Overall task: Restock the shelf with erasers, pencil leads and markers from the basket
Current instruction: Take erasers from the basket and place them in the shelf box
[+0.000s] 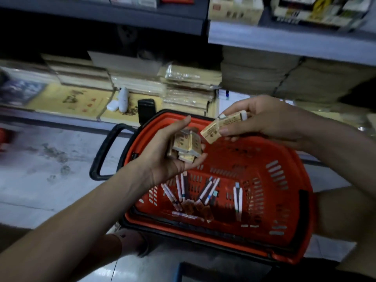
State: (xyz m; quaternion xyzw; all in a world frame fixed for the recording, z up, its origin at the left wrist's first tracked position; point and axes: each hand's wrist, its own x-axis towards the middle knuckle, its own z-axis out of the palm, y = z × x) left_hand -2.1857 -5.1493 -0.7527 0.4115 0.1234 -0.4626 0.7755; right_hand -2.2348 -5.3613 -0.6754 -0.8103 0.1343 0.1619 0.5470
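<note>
The grey metal shelf [284, 39] rises ahead of me, its lower level stacked with wrapped packs of paper [189, 88]. In front of it sits the red slotted plastic basket [305, 180] with its black handle [101, 151]. My left hand [162, 155] is cupped palm-up over the basket, fingers and thumb curled round a heap of small cream-sleeved erasers [186, 145]. My right hand [270, 121], just beside it, pinches a few more sleeved erasers [219, 127] between thumb and fingertips. On the basket's bottom lie slim white markers [209, 190] and small brown packets [203, 210], too blurred to read.
</note>
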